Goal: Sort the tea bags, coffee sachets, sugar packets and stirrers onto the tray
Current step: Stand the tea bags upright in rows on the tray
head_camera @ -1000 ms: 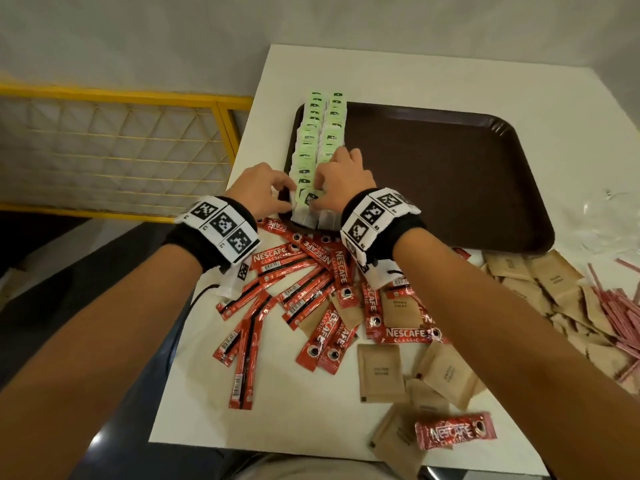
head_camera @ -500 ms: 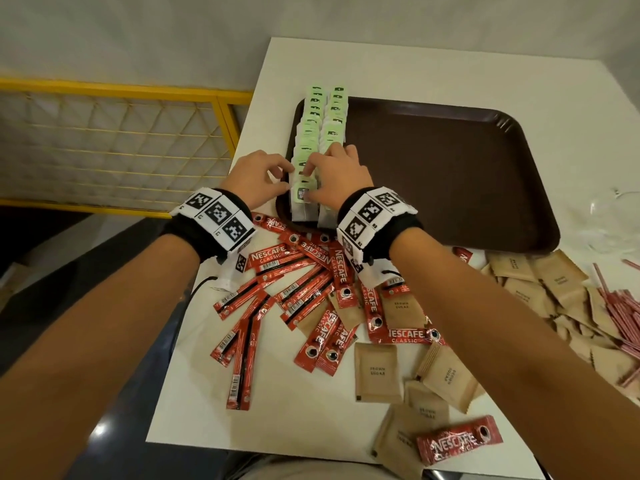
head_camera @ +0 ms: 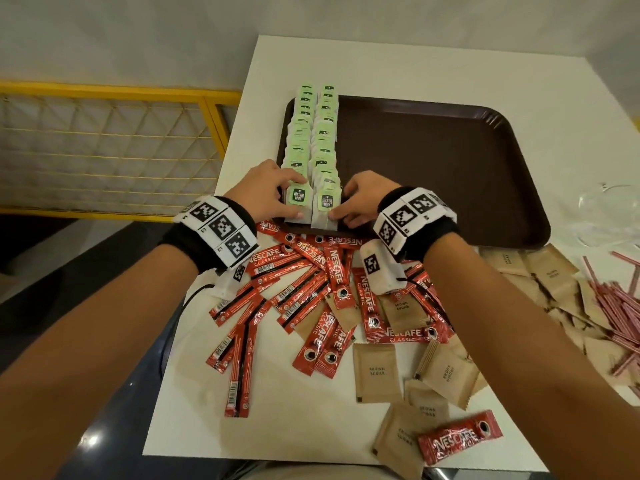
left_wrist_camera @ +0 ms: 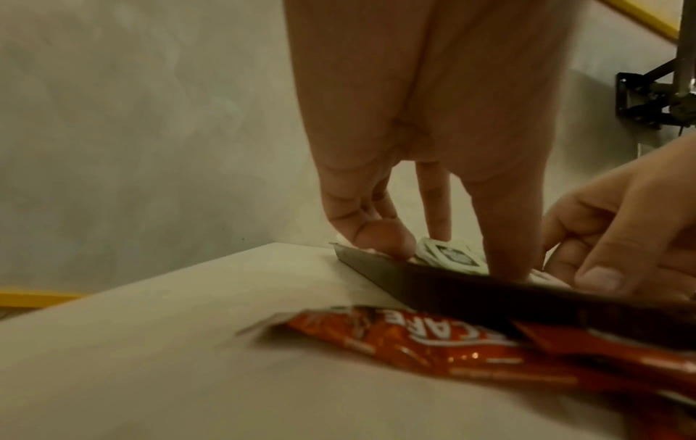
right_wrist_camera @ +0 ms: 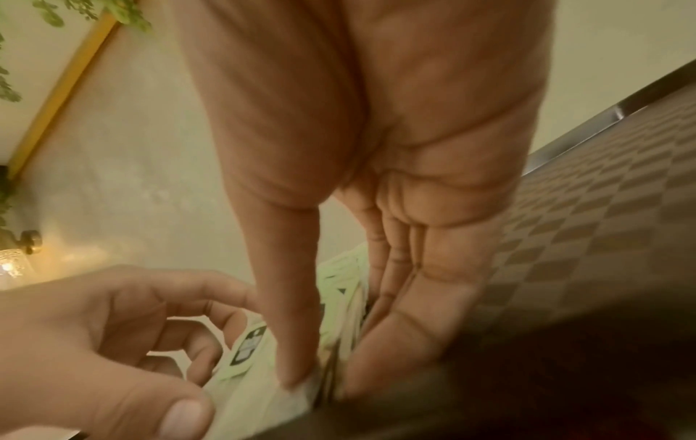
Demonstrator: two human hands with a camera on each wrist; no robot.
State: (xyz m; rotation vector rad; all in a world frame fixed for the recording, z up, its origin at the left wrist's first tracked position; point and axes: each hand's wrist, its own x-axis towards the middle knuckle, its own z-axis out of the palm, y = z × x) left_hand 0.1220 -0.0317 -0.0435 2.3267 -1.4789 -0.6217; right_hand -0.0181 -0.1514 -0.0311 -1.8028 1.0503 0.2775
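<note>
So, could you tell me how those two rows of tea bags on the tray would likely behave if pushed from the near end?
The tea bags lie overlapped in rows, so a push would probably bunch them rather than slide them together. They look thin and papery, likely light and floppy. Both hands, left hand and right hand, bracket them, which should limit fanning sideways.

White table (head_camera: pixel 398 60) against grey wall (head_camera: pixel 138 32); yellow railing (head_camera: pixel 114 95) left; possibly clear glass (head_camera: pixel 609 213) at right edge.

looks like a cafe or hotel spot: serving tray (head_camera: pixel 519 188), coffee sachets (head_camera: pixel 294 271), sugar packets (head_camera: pixel 375 372) on a white counter (head_camera: pixel 398 71)
</note>
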